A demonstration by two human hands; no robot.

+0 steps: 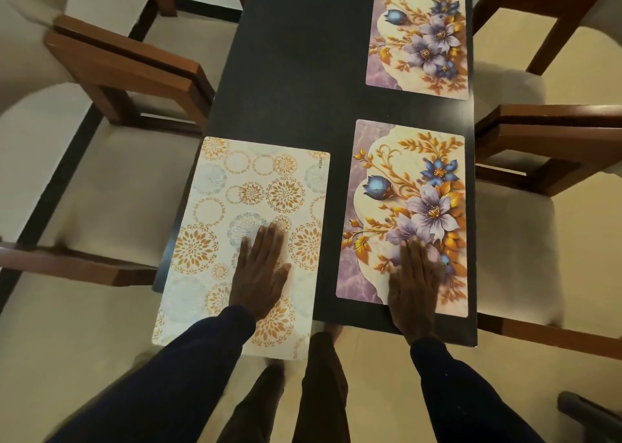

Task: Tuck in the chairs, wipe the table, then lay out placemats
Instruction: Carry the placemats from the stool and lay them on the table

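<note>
Three placemats lie on the black table. A white placemat with gold and grey circles sits at the near left and hangs over the table's near edge. My left hand presses flat on it with straight fingers. A purple floral placemat lies at the near right, and my right hand rests flat on its near part. A second floral placemat lies at the far right.
Wooden chairs with cream seats stand along both sides: two on the left and two on the right. The floor below is pale tile. My legs and feet show beneath the table's near edge.
</note>
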